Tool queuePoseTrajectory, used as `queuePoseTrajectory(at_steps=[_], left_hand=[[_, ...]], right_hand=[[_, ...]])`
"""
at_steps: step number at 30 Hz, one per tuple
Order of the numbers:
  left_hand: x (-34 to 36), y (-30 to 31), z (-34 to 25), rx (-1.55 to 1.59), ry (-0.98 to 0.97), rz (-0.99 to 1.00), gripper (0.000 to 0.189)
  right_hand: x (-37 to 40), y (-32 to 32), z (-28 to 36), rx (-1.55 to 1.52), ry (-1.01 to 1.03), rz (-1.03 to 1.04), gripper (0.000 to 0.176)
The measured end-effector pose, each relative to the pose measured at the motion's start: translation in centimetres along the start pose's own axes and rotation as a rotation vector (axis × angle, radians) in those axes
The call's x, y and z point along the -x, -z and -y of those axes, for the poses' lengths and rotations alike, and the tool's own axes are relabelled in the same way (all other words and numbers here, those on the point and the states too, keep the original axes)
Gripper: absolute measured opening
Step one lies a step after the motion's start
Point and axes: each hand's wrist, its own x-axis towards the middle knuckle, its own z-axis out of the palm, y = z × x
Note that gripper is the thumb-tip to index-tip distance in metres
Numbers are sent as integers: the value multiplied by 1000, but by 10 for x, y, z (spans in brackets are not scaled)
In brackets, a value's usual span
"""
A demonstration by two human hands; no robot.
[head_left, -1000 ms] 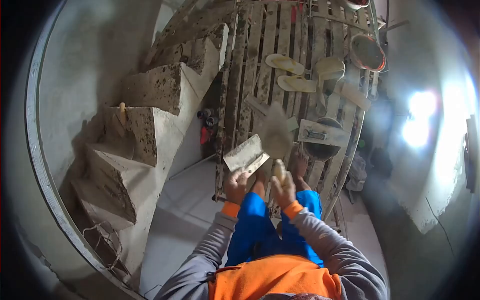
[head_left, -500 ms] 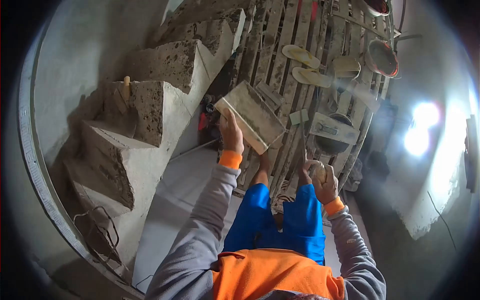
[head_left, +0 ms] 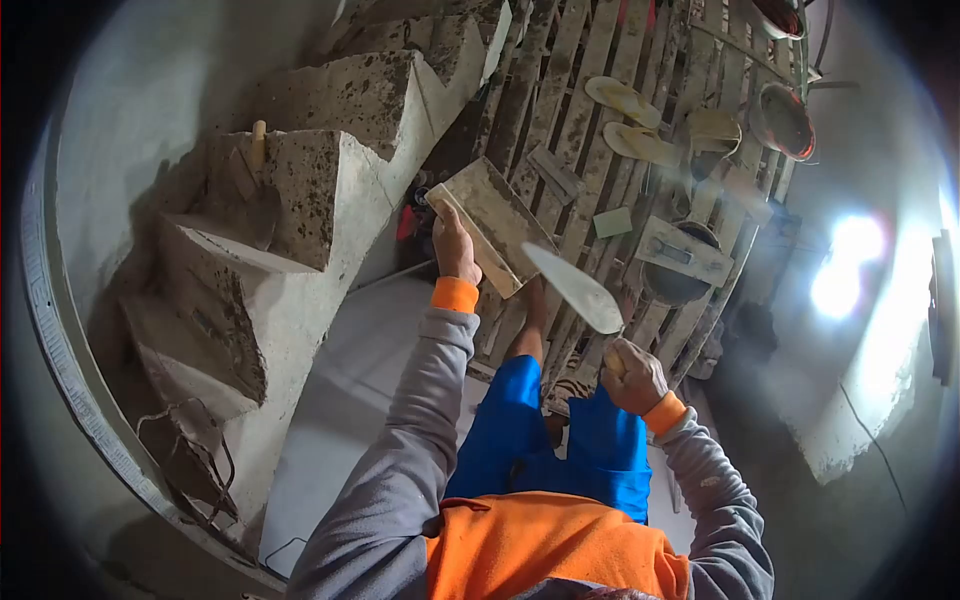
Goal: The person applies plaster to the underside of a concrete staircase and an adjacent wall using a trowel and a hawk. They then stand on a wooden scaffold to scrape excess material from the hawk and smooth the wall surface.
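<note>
My left hand (head_left: 457,250) is closed on the near long edge of a rectangular wooden tray (head_left: 500,210), whose inner face is stained grey. In my right hand (head_left: 635,376), fingers wrapped round its handle, is a pointing trowel (head_left: 578,290). The trowel's blade points up and left, its tip close to the tray's right-hand corner. A greenish square piece (head_left: 613,222) lies on the slats beyond the blade. To its right a wooden float (head_left: 684,250) rests across a dark round bucket (head_left: 675,283).
Slatted wooden planks (head_left: 545,110) form the platform underfoot. Rough concrete stairs (head_left: 370,170) rise at the left. Two yellowish flip-flops (head_left: 640,145), a tipped bucket (head_left: 712,140) and another bucket (head_left: 783,122) stand on the planks. A bright lamp (head_left: 845,265) glares at the right.
My right hand has moved left and the trowel has swung over from upright to point at the tray. The tray has shifted slightly left in my left hand.
</note>
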Motion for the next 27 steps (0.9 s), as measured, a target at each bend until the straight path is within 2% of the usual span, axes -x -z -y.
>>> queuePoseTrajectory(at_steps=[3,6,9,10,13,16,19,20,23,24,27], left_hand=[[-8,6,7,-54,-63,-35,68],[-22,17,20,-172,-170,-3,67],[-13,12,7,-391,-120,-44,60],[-22,18,17,-460,-158,-74,58],[-31,23,28,-420,-89,1,59],[-37,37,55,-632,25,74,59],[-35,47,61,-559,-27,-41,60],[-40,50,65,-502,-102,-78,61],[-52,66,60,-528,32,-74,61],[-56,69,61,-470,104,-78,60],[-54,81,64,-895,-110,322,60]], right_hand=[[-7,-9,2,134,-48,-17,22],[-13,-14,-12,340,-95,66,23],[-30,-19,-25,440,-81,130,20],[-40,-19,-22,424,-46,136,21],[-71,-41,-37,376,-74,82,23],[-108,-58,-51,321,-62,-24,23],[-113,-57,-48,309,-3,-20,22],[-102,-59,-50,327,72,-9,20],[-60,-56,-44,379,90,165,20],[-52,-56,-43,354,59,143,21],[-81,-72,-66,388,-79,41,20]])
